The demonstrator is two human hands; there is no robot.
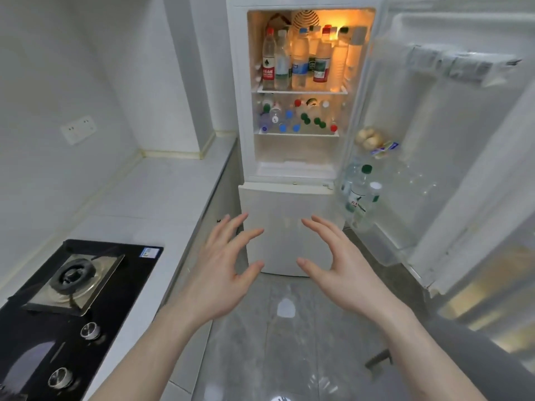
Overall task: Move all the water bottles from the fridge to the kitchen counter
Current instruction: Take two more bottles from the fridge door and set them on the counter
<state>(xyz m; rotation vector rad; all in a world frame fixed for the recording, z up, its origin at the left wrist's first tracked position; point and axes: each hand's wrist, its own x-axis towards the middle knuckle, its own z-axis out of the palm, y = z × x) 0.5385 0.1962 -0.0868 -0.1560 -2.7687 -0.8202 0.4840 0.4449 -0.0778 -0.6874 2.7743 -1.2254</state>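
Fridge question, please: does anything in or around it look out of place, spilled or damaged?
Nothing looks spilled. Two things stand out: the seal along the top of the open door looks crumpled and loose, and the bottles on the second shelf lie stacked on their sides, caps outward, while those above stand upright.

Fridge (240,82) open, lit warm inside. Water bottles (298,59) upright and packed tight on the top shelf, caps red, blue, white. More lying on the shelf below (295,120), caps facing out. A few upright in the door rack (360,195). Kitchen counter (162,192) just left.
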